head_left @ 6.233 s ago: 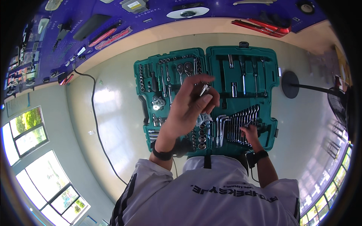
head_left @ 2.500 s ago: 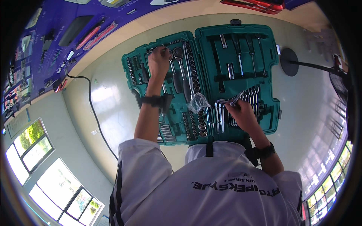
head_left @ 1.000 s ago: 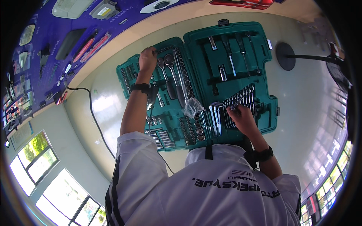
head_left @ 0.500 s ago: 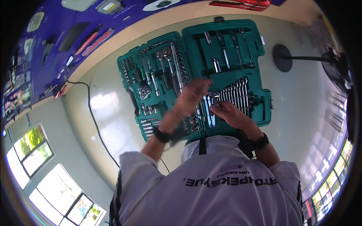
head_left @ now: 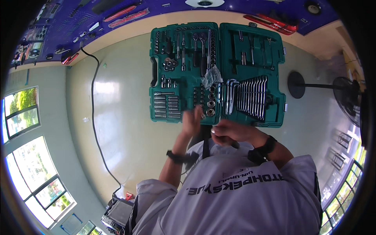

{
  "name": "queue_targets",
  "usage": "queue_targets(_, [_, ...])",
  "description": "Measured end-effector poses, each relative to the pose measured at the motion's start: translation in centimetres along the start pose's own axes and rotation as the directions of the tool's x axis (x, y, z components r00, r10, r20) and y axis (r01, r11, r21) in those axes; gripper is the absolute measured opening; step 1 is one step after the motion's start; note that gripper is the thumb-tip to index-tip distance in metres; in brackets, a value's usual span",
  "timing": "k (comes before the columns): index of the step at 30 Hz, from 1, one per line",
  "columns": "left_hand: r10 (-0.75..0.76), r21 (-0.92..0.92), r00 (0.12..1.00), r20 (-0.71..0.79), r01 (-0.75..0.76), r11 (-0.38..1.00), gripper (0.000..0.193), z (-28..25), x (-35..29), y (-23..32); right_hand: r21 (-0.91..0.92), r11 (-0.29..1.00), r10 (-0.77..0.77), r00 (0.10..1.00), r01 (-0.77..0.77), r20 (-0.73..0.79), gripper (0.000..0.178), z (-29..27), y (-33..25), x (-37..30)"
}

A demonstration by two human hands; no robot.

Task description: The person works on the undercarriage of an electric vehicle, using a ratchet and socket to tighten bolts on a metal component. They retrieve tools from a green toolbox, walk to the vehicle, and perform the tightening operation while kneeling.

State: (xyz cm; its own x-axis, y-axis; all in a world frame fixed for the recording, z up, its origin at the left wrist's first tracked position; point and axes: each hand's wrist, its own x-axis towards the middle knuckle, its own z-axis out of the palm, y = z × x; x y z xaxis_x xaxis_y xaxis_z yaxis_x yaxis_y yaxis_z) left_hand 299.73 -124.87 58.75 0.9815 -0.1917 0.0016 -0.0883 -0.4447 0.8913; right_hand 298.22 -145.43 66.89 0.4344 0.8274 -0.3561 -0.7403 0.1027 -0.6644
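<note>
1. Head view: big green tool case lies open flat on the pale floor, just past both hands, its near edge right by the fingertips.
2. Row of combination wrenches sits in the case's right half, beyond the right hand.
3. Clear plastic bag lies mid-case, further out from the hands.
4. Left hand is blurred at the case's near edge by the sockets; can't tell its grip.
5. Right hand's grip looks loosely curled; can't tell if anything's in it.
6. Both hands are close together, nearly touching.
</note>
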Motion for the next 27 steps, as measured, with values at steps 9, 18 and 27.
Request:
queue_targets(9, [0.025,-0.033,0.991,0.135,-0.021,0.999,0.025,-8.0,-5.7,-12.5,-0.187,0.981,-0.092,0.745,-0.045,-0.66,0.042,3.6,6.4,0.9])
queue_targets(18, [-0.309,-0.255,0.852,0.422,0.438,0.862,0.019,-8.4,-10.5,-11.4,-0.526,0.722,-0.084,0.698,-0.449,-0.711,0.034,2.9,10.6,3.0])
queue_targets(27, [-0.106,-0.247,0.729,0.676,0.359,0.9,0.011,-7.1,-0.2,-4.9,-0.569,0.821,-0.427,0.609,-0.049,-0.668,0.029,0.6,8.4,8.4])
